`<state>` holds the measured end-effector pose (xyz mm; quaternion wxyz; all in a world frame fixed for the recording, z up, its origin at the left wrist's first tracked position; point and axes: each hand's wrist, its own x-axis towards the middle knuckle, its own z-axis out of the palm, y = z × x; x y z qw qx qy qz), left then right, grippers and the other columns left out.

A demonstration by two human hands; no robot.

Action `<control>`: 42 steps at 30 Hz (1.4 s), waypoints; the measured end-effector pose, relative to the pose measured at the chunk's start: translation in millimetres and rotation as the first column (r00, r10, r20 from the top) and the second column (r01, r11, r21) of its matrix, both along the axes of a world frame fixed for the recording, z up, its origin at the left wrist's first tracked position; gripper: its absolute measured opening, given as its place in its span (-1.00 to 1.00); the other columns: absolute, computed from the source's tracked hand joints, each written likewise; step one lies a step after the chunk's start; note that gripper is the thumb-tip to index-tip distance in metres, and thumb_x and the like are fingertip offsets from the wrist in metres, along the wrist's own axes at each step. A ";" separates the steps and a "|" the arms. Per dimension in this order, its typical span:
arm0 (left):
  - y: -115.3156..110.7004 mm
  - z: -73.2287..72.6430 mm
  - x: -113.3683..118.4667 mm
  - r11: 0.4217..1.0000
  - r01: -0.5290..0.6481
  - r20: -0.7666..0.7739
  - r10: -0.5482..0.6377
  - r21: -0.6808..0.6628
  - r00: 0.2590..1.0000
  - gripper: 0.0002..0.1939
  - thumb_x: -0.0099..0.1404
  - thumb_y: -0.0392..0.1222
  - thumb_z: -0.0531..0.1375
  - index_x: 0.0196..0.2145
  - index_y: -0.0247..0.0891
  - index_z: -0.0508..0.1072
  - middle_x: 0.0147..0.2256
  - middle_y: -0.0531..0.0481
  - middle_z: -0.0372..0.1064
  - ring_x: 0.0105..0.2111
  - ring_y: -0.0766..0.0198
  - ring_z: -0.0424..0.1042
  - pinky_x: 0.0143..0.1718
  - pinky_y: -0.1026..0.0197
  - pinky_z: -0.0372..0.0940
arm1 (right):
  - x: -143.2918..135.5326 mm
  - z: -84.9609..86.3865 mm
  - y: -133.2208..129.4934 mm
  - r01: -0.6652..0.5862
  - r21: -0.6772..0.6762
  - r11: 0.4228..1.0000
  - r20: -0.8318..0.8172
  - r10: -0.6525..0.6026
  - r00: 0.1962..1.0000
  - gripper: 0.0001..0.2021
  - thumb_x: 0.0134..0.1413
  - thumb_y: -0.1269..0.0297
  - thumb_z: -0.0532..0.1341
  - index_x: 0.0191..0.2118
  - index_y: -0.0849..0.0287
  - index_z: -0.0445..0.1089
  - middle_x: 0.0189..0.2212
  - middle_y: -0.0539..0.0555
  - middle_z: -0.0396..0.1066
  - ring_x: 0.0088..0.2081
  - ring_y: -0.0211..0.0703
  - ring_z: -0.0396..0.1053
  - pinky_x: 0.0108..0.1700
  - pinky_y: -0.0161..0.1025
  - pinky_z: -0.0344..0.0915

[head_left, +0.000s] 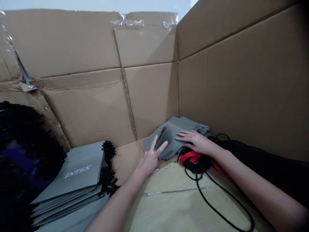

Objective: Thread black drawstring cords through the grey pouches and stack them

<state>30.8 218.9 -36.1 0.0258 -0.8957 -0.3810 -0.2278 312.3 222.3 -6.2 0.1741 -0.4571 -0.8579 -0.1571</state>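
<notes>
Grey fabric pieces (173,132) lie in a loose pile in the corner of the cardboard walls. My right hand (194,141) rests flat on the right part of this pile, fingers stretched out to the left. At the pile's lower left edge is my left hand (151,158), with two fingers extended and spread; nothing shows in its grip. A red strap (190,157) and a coil of black cord (199,164) sit just below my right hand. Below the hands, a thin metal rod with a looped end (169,192) lies across a pale board (169,212).
A stack of grey bags marked INTEX (79,164), with black cord ends, stands at the left. Beyond it is a large black bundle (29,135) with blue parts. Black cords (260,158) lie along the right cardboard wall (241,90). Another cardboard wall (91,106) rises behind.
</notes>
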 end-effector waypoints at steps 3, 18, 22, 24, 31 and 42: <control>-7.9 2.4 5.2 0.999 0.022 0.003 -0.022 0.025 1.000 -0.40 0.31 -0.36 -0.07 0.26 -0.01 -0.06 0.30 0.02 -0.19 0.05 0.15 0.30 -0.02 0.14 0.31 | 1.7 6.9 1.1 -0.068 -0.053 0.996 -0.002 0.068 0.998 -0.68 0.07 0.32 0.15 -0.04 0.01 0.43 -0.01 0.10 0.41 0.07 0.03 0.29 0.05 0.02 0.23; -0.4 -8.0 9.2 0.995 -0.091 0.125 0.084 0.051 0.989 -0.72 0.39 -0.20 -0.07 -0.17 -0.20 0.43 0.15 0.02 0.19 -0.13 0.24 0.43 -0.08 0.19 0.33 | -25.2 35.6 -17.6 0.010 0.125 0.992 -0.085 0.001 0.996 -0.50 -0.01 0.34 0.20 0.11 0.04 0.22 0.10 0.11 0.29 0.09 0.02 0.25 0.06 -0.09 0.21; 5.3 -11.1 6.0 0.996 -0.091 0.233 0.084 0.020 0.969 -0.82 0.34 -0.21 0.03 -0.24 -0.21 0.43 0.05 -0.02 0.27 -0.18 0.23 0.43 -0.16 0.22 0.32 | -17.4 31.3 -17.2 0.112 0.064 0.992 -0.201 -0.097 0.975 -0.54 0.01 0.24 0.19 0.07 0.08 0.17 -0.01 0.15 0.36 -0.03 0.04 0.35 -0.07 -0.09 0.31; 6.0 -11.5 5.7 0.997 -0.082 0.294 0.077 0.006 0.953 -0.87 0.32 -0.20 0.08 -0.30 -0.21 0.43 0.00 -0.01 0.30 -0.18 0.24 0.42 -0.18 0.23 0.31 | -13.9 29.5 -15.1 0.118 0.034 0.992 -0.220 -0.108 0.970 -0.64 0.00 0.23 0.19 -0.04 0.08 0.21 -0.12 0.14 0.40 -0.11 0.04 0.39 -0.15 -0.11 0.33; 4.1 -10.2 7.7 0.989 -0.146 0.335 0.143 -0.014 0.931 -0.80 0.35 -0.12 0.03 -0.29 -0.21 0.41 -0.17 -0.02 0.36 -0.27 0.24 0.42 -0.23 0.23 0.31 | -7.9 30.3 -11.4 0.067 -0.053 0.996 -0.253 -0.079 0.964 -0.66 -0.02 0.29 0.16 -0.06 0.05 0.20 -0.30 0.07 0.45 -0.24 -0.01 0.43 -0.22 -0.17 0.32; -13.7 1.4 8.4 0.997 0.005 -0.051 -0.001 0.074 0.999 -0.56 0.34 -0.26 -0.04 0.15 0.01 0.17 0.23 0.00 0.00 -0.07 0.12 0.39 -0.08 0.09 0.34 | -15.8 45.3 -19.7 -0.077 -0.189 0.979 -0.397 -0.004 0.918 -0.61 -0.04 0.27 0.16 -0.02 0.01 0.26 -0.42 -0.03 0.47 -0.35 -0.12 0.44 -0.27 -0.23 0.32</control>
